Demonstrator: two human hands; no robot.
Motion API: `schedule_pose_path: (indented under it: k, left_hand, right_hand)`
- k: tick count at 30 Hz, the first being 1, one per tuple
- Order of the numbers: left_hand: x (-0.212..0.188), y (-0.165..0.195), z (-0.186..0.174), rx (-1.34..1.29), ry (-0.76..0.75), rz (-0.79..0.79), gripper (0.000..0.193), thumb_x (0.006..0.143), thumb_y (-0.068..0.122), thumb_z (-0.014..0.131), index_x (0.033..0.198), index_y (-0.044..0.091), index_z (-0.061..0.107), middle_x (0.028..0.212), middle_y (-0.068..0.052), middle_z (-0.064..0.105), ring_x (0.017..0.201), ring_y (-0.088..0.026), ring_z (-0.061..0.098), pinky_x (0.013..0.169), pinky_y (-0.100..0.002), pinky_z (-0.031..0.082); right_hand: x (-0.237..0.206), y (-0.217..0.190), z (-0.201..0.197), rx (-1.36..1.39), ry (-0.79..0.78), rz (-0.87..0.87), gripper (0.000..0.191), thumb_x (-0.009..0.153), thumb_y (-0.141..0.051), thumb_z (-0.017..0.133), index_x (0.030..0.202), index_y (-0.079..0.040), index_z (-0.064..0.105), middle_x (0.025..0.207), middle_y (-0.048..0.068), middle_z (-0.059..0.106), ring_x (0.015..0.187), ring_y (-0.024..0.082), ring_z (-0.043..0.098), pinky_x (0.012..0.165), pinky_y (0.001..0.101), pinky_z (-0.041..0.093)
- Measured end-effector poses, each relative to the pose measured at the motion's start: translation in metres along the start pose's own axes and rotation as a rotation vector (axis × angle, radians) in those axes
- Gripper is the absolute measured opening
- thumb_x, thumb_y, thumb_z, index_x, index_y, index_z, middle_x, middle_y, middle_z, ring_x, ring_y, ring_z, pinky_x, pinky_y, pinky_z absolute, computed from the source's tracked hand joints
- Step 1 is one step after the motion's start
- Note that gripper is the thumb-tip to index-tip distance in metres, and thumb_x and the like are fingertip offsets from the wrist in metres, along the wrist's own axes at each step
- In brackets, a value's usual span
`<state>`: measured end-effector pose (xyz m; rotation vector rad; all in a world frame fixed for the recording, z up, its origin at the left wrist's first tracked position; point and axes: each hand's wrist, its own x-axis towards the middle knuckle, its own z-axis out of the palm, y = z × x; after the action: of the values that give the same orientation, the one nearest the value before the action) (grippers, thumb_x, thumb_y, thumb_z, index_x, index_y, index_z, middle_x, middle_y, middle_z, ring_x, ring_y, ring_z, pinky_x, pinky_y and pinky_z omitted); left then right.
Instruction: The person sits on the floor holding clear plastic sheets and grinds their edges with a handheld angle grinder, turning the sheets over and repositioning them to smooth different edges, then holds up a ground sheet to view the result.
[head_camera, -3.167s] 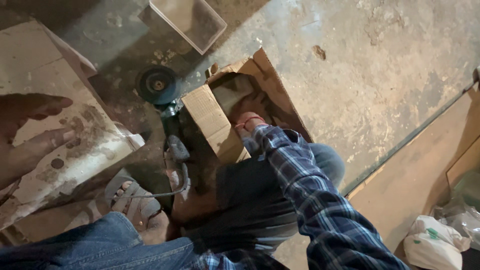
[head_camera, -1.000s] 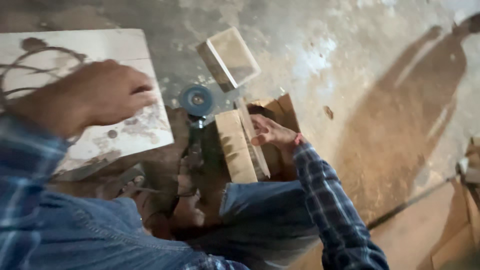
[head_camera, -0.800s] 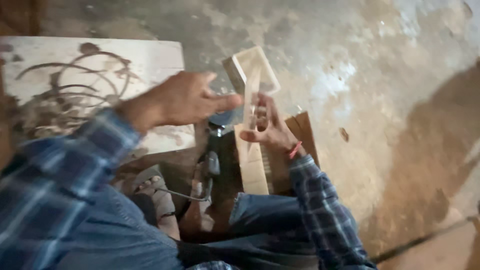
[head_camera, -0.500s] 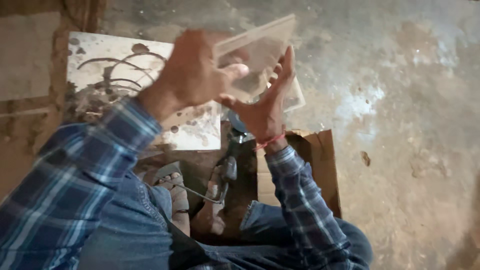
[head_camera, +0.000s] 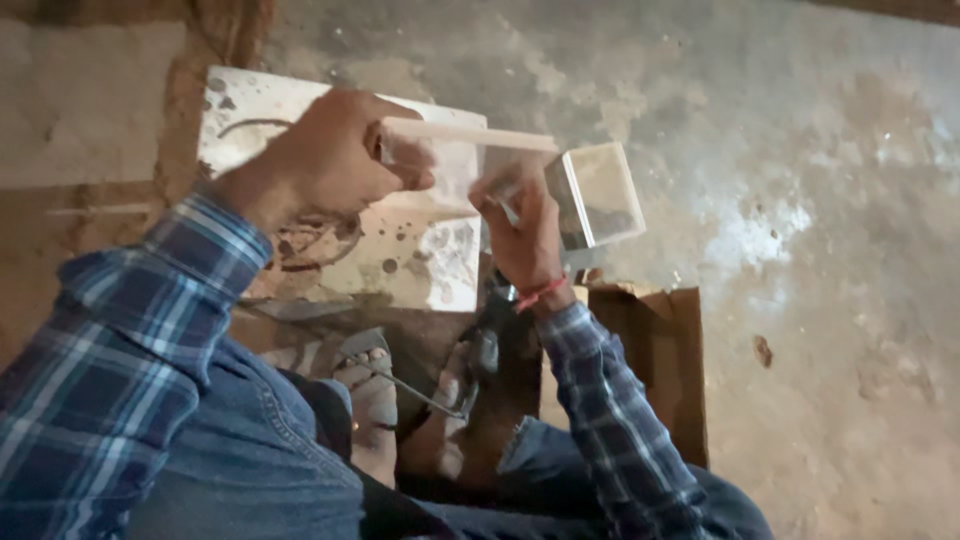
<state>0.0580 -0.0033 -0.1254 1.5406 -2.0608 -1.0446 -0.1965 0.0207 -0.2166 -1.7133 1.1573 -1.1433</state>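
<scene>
Dusty concrete floor (head_camera: 800, 200); nearest, a sandalled foot (head_camera: 372, 395) beside a flattened cardboard box (head_camera: 655, 370); higher up, both hands clasp an open wooden box (head_camera: 560, 185) (its frame partly blurred): left hand (head_camera: 325, 160) closed around its long rail, right hand (head_camera: 525, 235) gripping its middle, fingertips hidden.

Left hand (head_camera: 330, 160): motion-blurred at the fingertips, which cover the near end of the pale wooden strip (head_camera: 470, 133). Right hand (head_camera: 525, 225): its palm side is turned away, so the grip on the open wooden box (head_camera: 600, 195) cannot be made out; the box's left part is hidden behind it. Power tool (head_camera: 485, 345): mostly hidden under the right wrist. Stained board (head_camera: 400, 250): partly covered by both hands. Plaid sleeve (head_camera: 120, 340): cut off by the left and bottom edges.
</scene>
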Motion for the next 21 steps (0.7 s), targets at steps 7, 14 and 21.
schedule_pose_path:
  k: [7,14,21]
  left_hand:
    - [0.005,-0.006,0.009,0.448,0.242,0.302,0.056,0.094,0.057,0.077,0.117,0.006,0.074,0.126,-0.022,0.068,0.089,-0.032,0.073,0.08,-0.044,0.058]
    - [-0.017,0.018,0.007,0.269,-0.167,-0.273,0.07,0.103,0.05,0.043,0.137,-0.011,0.046,0.1,-0.029,0.073,0.095,-0.039,0.074,0.085,-0.048,0.06]
    - [-0.019,0.012,0.014,0.178,-0.177,-0.236,0.064,0.106,0.045,0.041,0.129,-0.013,0.052,0.099,-0.03,0.069,0.093,-0.04,0.073,0.084,-0.051,0.058]
  right_hand:
    - [-0.003,-0.003,0.01,0.128,0.08,-0.011,0.041,0.097,-0.003,0.067,0.134,0.001,0.05,0.121,0.011,0.065,0.118,0.019,0.063,0.104,0.0353,0.053]
    - [-0.02,-0.001,0.039,0.021,0.287,0.02,0.029,0.102,-0.008,0.071,0.124,0.005,0.056,0.115,0.016,0.069,0.113,0.023,0.068,0.103,0.0391,0.055]
    - [-0.023,-0.007,0.052,-0.006,0.326,-0.073,0.039,0.102,-0.006,0.063,0.136,0.006,0.05,0.126,0.018,0.067,0.118,0.024,0.067,0.109,0.0414,0.052]
